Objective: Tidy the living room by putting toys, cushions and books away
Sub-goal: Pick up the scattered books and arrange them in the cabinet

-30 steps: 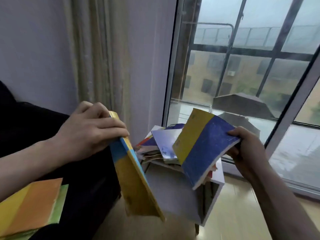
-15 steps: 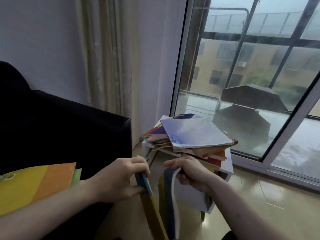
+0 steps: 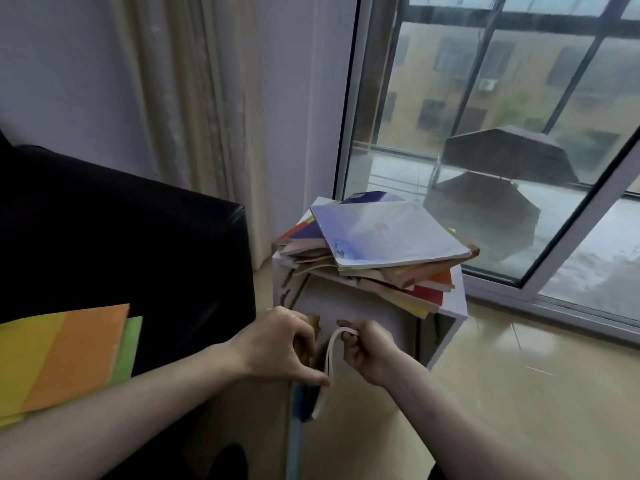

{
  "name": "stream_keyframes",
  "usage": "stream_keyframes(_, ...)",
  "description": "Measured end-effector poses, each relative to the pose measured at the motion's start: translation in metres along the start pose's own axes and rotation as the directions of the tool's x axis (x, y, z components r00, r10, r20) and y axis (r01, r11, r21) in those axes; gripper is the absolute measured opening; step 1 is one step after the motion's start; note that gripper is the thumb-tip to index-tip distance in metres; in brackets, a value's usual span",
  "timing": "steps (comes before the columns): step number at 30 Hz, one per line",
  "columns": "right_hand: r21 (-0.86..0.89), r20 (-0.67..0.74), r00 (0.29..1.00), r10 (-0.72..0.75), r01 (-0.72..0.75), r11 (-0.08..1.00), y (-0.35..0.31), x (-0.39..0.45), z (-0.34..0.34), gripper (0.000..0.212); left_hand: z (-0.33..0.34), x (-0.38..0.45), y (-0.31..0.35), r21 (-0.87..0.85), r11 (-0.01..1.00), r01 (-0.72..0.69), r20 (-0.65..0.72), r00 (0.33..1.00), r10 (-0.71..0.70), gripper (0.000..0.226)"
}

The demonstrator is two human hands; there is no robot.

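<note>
A glossy yellowish floor [image 3: 519,393] runs to a sliding glass window [image 3: 485,133], with a beige curtain [image 3: 194,98] along the pale wall. Beside a black sofa arm [image 3: 138,254] stands a small white cabinet [image 3: 446,341] carrying an untidy stack of books [image 3: 381,258]. The right hand [image 3: 369,351] has its grip pinched on the white upper edge of a thin book [image 3: 329,362] held upright in front of the cabinet. The left hand [image 3: 280,348] curls its grip round a blue-edged book [image 3: 299,407] just beside it, thumb pointing toward the white one. An orange-and-yellow book [image 3: 65,355] rests across the left forearm.
</note>
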State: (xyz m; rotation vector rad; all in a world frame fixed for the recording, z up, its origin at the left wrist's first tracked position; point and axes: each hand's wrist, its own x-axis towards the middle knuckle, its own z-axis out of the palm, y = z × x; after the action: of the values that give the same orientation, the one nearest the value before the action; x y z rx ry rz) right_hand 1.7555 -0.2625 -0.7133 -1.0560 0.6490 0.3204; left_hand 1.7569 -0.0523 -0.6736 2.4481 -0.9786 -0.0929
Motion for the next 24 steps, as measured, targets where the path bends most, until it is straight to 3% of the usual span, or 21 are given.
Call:
stream_keyframes(8,0.030,-0.113,0.993,-0.029,0.032,0.999,0.002,0.023,-0.002,0.027,0.035,0.024,-0.005,-0.076,0.968,0.241,0.178,0.958,-0.225,0.067)
stream_keyframes(14,-0.053,-0.128,0.992,-0.010,0.003,0.999,0.005,0.037,0.004,0.027,0.053,0.036,-0.005,-0.070,0.964,0.255,0.227,0.946,-0.233,0.033)
stream_keyframes(17,-0.086,-0.138,0.990,-0.030,0.019,0.996,-0.004,0.036,0.003,0.022,0.056,0.040,-0.017,-0.054,0.948,0.315,0.238,0.926,-0.294,0.027)
stream_keyframes(20,-0.122,-0.106,0.993,-0.053,0.040,0.992,-0.006,0.034,0.003,0.031,0.050,0.046,-0.033,-0.089,0.925,0.369,0.232,0.911,-0.341,0.029)
stream_keyframes(22,-0.418,-0.065,0.986,-0.151,0.110,0.902,0.003,0.035,-0.002,0.054,0.047,0.051,-0.038,-0.081,0.924,0.373,0.202,0.914,-0.351,0.031)
stream_keyframes(23,-0.623,-0.003,0.976,-0.216,0.167,0.765,0.010,0.034,-0.005,0.073,0.047,0.054,-0.038,-0.054,0.934,0.354,0.180,0.923,-0.340,0.032)
stream_keyframes(24,-0.796,0.099,0.959,-0.266,0.237,0.557,0.016,0.032,-0.009,0.089,0.048,0.055,-0.036,-0.022,0.946,0.324,0.163,0.935,-0.316,0.033)
